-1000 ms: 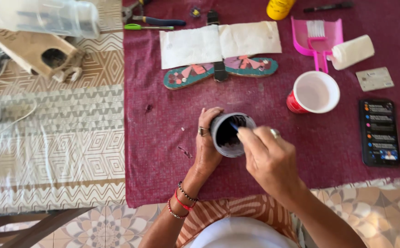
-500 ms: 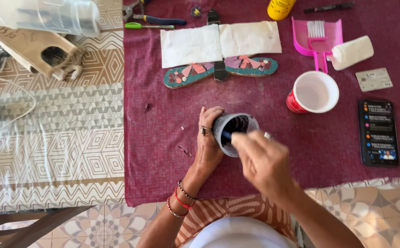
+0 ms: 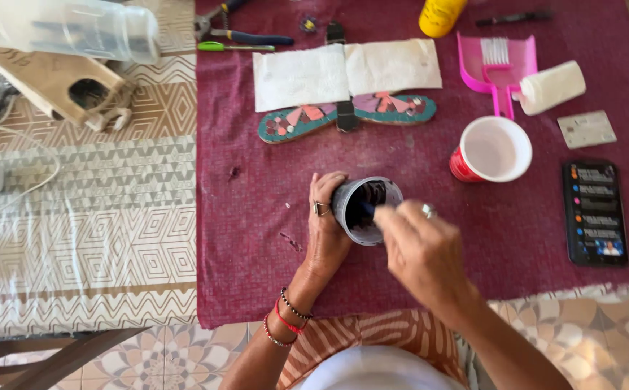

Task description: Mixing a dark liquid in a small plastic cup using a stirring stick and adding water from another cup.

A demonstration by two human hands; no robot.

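Observation:
My left hand [image 3: 326, 227] wraps around a small grey cup [image 3: 363, 208] with dark paste inside, holding it tilted on the maroon cloth [image 3: 256, 217]. My right hand [image 3: 419, 249], blurred by motion, grips a thin stirring stick whose tip dips into the cup; most of the stick is hidden by my fingers. Beyond the cup lies a mosaic dragonfly [image 3: 347, 115] with teal wings, set against two white paper towels [image 3: 347, 71].
A red cup with white inside [image 3: 493, 149] stands to the right, a phone [image 3: 594, 213] further right. A pink dustpan with brush [image 3: 503, 66], a white roll [image 3: 552, 87], a yellow bottle [image 3: 440, 14], pliers [image 3: 242, 32] and a wooden birdhouse [image 3: 62, 83] lie at the far side.
My right hand has shifted slightly lower and to the right over the cup while stirring. The left hand and cup stay in place.

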